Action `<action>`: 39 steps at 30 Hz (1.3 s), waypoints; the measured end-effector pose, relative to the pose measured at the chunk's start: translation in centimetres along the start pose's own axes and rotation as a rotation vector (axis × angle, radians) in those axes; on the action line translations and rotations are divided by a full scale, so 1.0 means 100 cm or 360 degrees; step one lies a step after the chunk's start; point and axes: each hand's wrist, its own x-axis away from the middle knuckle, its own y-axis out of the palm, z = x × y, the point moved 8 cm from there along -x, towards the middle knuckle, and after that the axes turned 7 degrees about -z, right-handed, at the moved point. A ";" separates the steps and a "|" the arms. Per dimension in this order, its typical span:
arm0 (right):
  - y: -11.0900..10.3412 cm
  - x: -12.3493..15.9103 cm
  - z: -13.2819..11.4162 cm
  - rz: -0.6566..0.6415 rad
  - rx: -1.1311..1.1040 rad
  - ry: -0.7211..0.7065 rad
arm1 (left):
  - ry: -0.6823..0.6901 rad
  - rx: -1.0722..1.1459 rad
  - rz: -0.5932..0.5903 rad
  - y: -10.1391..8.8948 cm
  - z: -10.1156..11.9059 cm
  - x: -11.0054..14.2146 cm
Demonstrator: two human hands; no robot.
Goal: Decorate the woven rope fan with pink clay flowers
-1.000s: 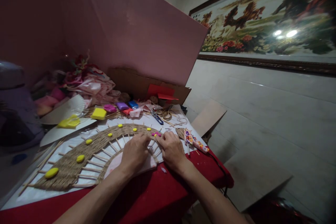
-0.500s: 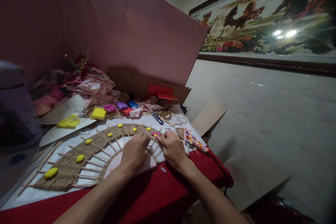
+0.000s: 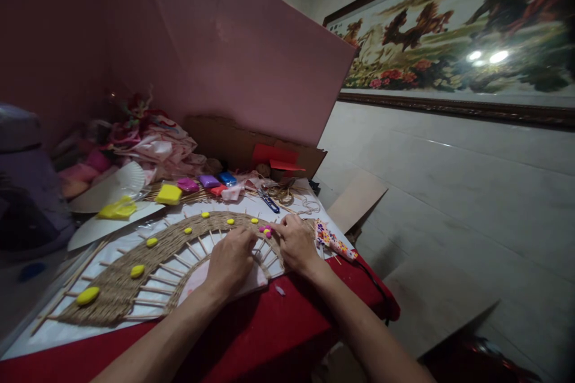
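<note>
Pink petals (image 3: 262,229) lie beside my right hand (image 3: 295,244), left hand (image 3: 231,260) curled over the fan (image 3: 112,290); what either's fingers hold, I can't tell.

Tan weave is shown across the fan (image 3: 169,241), dotted with yellow discs (image 3: 137,271); yellow is flanked by magenta on a flower (image 3: 268,232). Purple, blue and yellow are flashed by the far packets (image 3: 209,181). Near, the white sheet (image 3: 45,335) is edged by red cloth (image 3: 269,335). At right, a floral strip (image 3: 332,240) is splashed orange and, seemingly, purple.
</note>
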 end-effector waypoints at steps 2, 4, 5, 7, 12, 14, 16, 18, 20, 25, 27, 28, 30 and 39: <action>0.004 -0.003 0.000 -0.0040 0.0010 -0.0021 | -0.0001 0.0000 0.0003 0.000 0.000 0.000; 0.005 -0.005 -0.002 -0.0059 0.0018 -0.0046 | -0.0001 0.0005 0.0003 0.000 0.000 0.000; 0.005 -0.005 -0.002 -0.0056 0.0025 -0.0053 | 0.0001 0.0004 0.0000 0.000 0.000 0.001; 0.003 -0.006 -0.003 -0.0037 0.0047 -0.0054 | 0.0006 -0.0007 -0.0001 0.000 0.001 0.001; 0.003 -0.008 -0.014 -0.0011 0.0096 -0.0126 | -0.0032 -0.0005 -0.0031 0.000 0.000 0.000; 0.008 -0.009 -0.018 -0.0032 0.0122 -0.0150 | -0.0025 0.0004 -0.0036 0.001 0.000 0.000; 0.011 -0.010 -0.020 -0.0051 0.0134 -0.0158 | -0.0010 0.0014 -0.0018 0.001 0.000 0.000; 0.008 -0.011 -0.018 -0.0032 0.0084 -0.0157 | -0.0006 0.0066 0.0014 0.000 -0.001 0.000; -0.001 -0.011 -0.014 0.0058 -0.0048 -0.0128 | -0.0026 0.0228 0.0067 -0.003 -0.003 -0.002; -0.034 0.002 -0.004 0.0611 -0.0555 0.0016 | -0.0176 0.1164 0.0270 -0.010 -0.021 -0.006; -0.042 0.014 -0.006 0.0810 -0.0685 0.0009 | -0.0277 0.1479 0.0327 -0.008 -0.030 -0.007; -0.043 0.019 -0.008 0.0878 -0.0722 0.0011 | -0.0323 0.1611 0.0346 -0.007 -0.033 -0.007; -0.042 0.028 -0.013 0.0921 -0.0728 -0.0027 | -0.0369 0.1874 0.0332 -0.003 -0.035 -0.008; -0.044 0.040 -0.038 0.0884 -0.0781 -0.0478 | -0.0309 0.2736 -0.0136 0.010 -0.010 -0.007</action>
